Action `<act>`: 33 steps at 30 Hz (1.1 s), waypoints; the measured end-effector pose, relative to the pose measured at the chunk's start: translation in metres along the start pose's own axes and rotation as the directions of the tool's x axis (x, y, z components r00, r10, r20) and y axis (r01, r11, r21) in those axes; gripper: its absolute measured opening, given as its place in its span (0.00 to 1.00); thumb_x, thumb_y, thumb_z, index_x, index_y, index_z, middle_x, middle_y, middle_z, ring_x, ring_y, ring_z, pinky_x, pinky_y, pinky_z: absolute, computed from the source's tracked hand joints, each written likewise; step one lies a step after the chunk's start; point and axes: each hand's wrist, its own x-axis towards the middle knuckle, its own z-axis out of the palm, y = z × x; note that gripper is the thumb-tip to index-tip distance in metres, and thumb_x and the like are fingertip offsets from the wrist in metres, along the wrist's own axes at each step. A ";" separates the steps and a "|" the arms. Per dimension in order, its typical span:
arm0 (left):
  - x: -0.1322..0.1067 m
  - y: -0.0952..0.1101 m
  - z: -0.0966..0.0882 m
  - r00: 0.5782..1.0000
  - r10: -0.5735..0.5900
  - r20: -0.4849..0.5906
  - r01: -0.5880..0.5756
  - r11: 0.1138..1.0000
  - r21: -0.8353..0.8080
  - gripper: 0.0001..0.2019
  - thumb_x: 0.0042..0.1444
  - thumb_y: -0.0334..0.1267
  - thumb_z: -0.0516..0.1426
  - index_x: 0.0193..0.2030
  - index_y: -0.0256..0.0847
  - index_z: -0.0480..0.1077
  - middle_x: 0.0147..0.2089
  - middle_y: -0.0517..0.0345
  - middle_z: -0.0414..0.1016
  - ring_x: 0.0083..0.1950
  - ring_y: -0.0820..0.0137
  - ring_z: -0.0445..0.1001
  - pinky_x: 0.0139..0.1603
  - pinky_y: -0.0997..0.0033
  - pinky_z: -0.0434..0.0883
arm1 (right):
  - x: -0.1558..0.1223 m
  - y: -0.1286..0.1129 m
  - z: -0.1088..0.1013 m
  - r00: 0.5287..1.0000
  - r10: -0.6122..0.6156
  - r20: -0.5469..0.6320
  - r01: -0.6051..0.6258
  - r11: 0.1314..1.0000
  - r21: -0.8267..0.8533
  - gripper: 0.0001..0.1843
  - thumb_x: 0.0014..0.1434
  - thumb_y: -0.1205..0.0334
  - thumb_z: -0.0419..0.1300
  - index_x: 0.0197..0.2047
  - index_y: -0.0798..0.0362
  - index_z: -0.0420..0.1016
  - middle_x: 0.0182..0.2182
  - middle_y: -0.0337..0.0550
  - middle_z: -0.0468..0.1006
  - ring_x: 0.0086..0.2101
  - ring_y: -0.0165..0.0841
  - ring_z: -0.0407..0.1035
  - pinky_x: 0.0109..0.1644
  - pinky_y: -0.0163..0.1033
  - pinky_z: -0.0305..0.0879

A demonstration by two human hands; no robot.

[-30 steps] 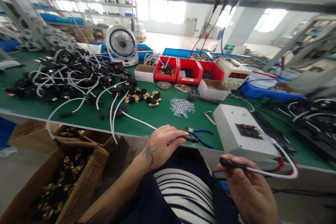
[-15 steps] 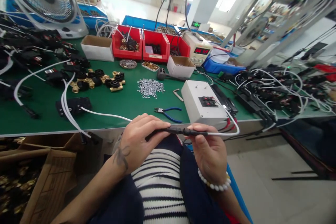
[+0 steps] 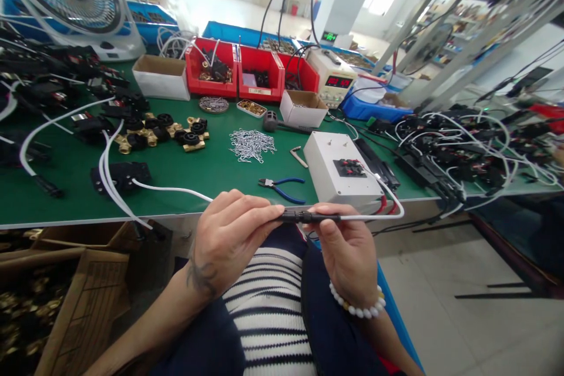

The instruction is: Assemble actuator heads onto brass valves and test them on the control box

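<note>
In front of the bench edge, my left hand (image 3: 235, 229) is closed on a black cable connector (image 3: 289, 215). A white cable (image 3: 176, 189) leads from behind that hand to a black valve-like unit (image 3: 121, 177) on the green mat. My right hand (image 3: 348, 247) pinches a second black cable connector (image 3: 326, 217), whose white cable (image 3: 388, 217) loops up to a grey test box (image 3: 341, 164). The two connectors lie end to end in one line, meeting between my hands. Whether they are fully joined I cannot tell.
Blue-handled cutters (image 3: 286, 188) and a pile of wire clips (image 3: 252, 145) lie beyond my hands. Brass fittings (image 3: 152, 136) sit left of them. Red bins (image 3: 259, 79) and a power supply (image 3: 332, 79) stand behind. Black units with white cables (image 3: 467, 147) crowd the right.
The two connectors have come closer together, and the gap between them has narrowed. My right hand has shifted slightly left and up.
</note>
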 end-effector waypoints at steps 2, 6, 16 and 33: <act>-0.001 -0.003 0.001 1.000 0.018 0.001 -0.018 1.000 0.016 0.06 0.61 0.31 0.62 0.44 0.37 0.74 0.37 0.55 0.82 0.34 0.70 0.73 0.36 0.68 0.71 | 0.001 0.001 0.000 1.000 0.006 0.001 -0.006 1.000 0.005 0.08 0.60 0.56 0.68 0.41 0.48 0.80 0.37 0.38 0.81 0.31 0.27 0.77 0.41 0.34 0.76; -0.004 -0.006 0.010 0.999 0.002 0.041 -0.002 1.000 -0.018 0.03 0.64 0.33 0.60 0.42 0.37 0.74 0.36 0.55 0.81 0.34 0.70 0.74 0.36 0.69 0.72 | 0.003 0.007 0.001 0.993 0.122 0.006 -0.122 0.989 0.082 0.08 0.59 0.54 0.69 0.40 0.47 0.81 0.37 0.37 0.80 0.32 0.26 0.76 0.41 0.33 0.75; -0.024 -0.073 -0.023 0.861 -0.466 -0.201 0.508 0.783 0.359 0.17 0.67 0.49 0.53 0.52 0.39 0.74 0.53 0.45 0.74 0.57 0.58 0.70 0.62 0.55 0.67 | 0.010 0.024 -0.005 0.853 0.518 0.061 -0.498 0.775 0.390 0.13 0.49 0.52 0.75 0.36 0.48 0.81 0.40 0.40 0.85 0.36 0.28 0.80 0.44 0.32 0.78; -0.056 -0.159 -0.117 0.497 -0.815 -0.298 0.798 0.294 0.526 0.24 0.64 0.48 0.45 0.53 0.30 0.71 0.57 0.32 0.72 0.62 0.47 0.69 0.64 0.47 0.65 | 0.009 0.045 -0.030 0.762 0.604 -0.232 -0.446 0.750 0.489 0.22 0.30 0.61 0.82 0.30 0.54 0.82 0.31 0.37 0.84 0.28 0.24 0.76 0.36 0.27 0.78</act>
